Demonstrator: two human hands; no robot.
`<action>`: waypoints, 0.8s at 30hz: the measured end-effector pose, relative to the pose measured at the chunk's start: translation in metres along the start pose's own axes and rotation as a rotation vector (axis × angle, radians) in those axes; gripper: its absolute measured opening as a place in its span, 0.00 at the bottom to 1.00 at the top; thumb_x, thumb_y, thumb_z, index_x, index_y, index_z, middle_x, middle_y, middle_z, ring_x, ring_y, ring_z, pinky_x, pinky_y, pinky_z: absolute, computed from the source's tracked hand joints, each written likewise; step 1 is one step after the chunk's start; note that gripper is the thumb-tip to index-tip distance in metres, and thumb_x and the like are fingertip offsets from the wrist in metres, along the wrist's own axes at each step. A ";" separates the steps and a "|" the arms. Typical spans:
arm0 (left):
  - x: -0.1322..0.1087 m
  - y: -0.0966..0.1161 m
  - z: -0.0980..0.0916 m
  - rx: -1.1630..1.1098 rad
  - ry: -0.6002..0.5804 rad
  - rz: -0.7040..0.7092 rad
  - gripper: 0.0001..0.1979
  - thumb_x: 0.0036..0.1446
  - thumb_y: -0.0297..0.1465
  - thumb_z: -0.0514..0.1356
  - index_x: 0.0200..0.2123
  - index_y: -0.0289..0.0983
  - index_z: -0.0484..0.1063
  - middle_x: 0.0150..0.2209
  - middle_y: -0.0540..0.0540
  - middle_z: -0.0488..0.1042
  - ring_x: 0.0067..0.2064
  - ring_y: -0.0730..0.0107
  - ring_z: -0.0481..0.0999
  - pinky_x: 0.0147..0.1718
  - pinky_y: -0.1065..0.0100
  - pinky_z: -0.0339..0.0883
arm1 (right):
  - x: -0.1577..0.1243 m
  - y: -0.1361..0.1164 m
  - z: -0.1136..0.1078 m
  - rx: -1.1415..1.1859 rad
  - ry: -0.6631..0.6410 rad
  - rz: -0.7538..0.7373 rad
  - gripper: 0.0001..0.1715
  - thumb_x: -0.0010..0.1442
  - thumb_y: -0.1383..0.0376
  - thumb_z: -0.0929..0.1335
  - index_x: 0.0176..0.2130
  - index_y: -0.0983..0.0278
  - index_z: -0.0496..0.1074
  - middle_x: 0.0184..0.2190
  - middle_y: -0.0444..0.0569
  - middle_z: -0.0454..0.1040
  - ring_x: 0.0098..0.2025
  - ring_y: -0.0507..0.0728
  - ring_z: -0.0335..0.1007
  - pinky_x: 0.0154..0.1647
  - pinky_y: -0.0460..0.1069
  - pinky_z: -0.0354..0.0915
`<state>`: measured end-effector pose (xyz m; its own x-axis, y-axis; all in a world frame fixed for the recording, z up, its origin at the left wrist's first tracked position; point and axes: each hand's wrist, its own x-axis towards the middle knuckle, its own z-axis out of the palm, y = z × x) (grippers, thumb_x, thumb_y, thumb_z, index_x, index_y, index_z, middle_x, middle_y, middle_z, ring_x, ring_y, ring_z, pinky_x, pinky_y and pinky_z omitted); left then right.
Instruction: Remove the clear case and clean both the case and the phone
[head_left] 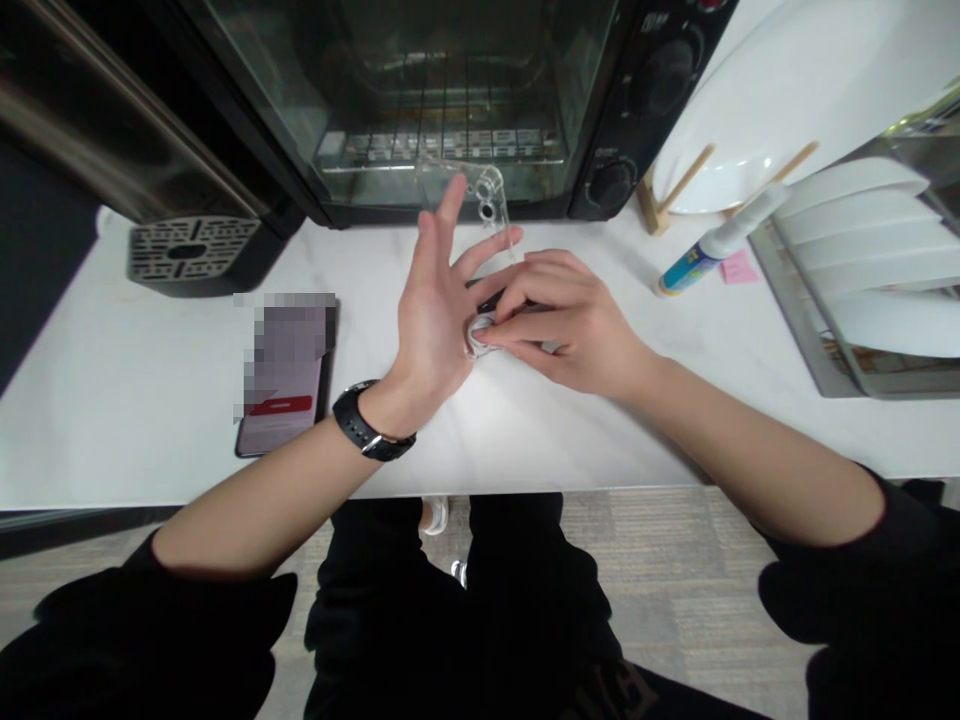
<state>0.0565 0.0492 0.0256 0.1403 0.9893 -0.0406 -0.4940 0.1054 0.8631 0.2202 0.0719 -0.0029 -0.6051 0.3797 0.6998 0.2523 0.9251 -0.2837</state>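
My left hand point(439, 290) is turned palm to the right, with its fingers stretched out and spread; a black watch point(367, 425) is on that wrist. Against these fingers a clear phone case point(491, 188) with camera cutouts stands tilted, its lower part hidden by my hands. My right hand point(577, 320) is closed, thumb and fingers pinching a small white ring-shaped thing point(480, 332) beside the left palm. Whether this ring is fixed to the case, I cannot tell. A dark spot shows just above it, partly covered by the fingers.
A phone point(281, 430) lies on the white counter point(540, 440) at left. A black toaster oven point(600, 190) and a machine with a drip tray point(195, 250) stand behind. Rightward are a blue-labelled glue bottle point(690, 265), a pink note point(740, 267) and a rack of white dishes point(855, 230).
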 end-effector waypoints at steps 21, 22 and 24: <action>-0.007 -0.017 0.008 0.156 -0.216 -0.356 0.37 0.65 0.58 0.50 0.71 0.50 0.58 0.58 0.38 0.77 0.48 0.53 0.82 0.46 0.53 0.76 | -0.001 0.012 -0.010 -0.248 0.361 0.442 0.10 0.69 0.59 0.69 0.44 0.53 0.81 0.36 0.50 0.75 0.43 0.60 0.72 0.45 0.58 0.69; -0.008 -0.018 0.008 0.182 -0.230 -0.361 0.36 0.65 0.59 0.50 0.71 0.51 0.59 0.58 0.39 0.77 0.46 0.54 0.82 0.45 0.54 0.75 | -0.001 0.012 -0.009 -0.242 0.370 0.444 0.09 0.69 0.59 0.69 0.43 0.53 0.81 0.36 0.50 0.75 0.43 0.60 0.72 0.45 0.58 0.69; -0.007 -0.019 0.006 0.223 -0.225 -0.359 0.35 0.65 0.59 0.49 0.70 0.51 0.61 0.57 0.39 0.78 0.45 0.55 0.83 0.43 0.57 0.75 | -0.001 0.013 -0.008 -0.191 0.368 0.444 0.09 0.68 0.59 0.70 0.42 0.55 0.82 0.35 0.50 0.75 0.41 0.59 0.71 0.43 0.58 0.68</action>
<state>0.0700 0.0394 0.0121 0.4631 0.8451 -0.2672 -0.1874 0.3880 0.9024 0.2304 0.0834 -0.0020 -0.1192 0.6708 0.7320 0.5725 0.6488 -0.5013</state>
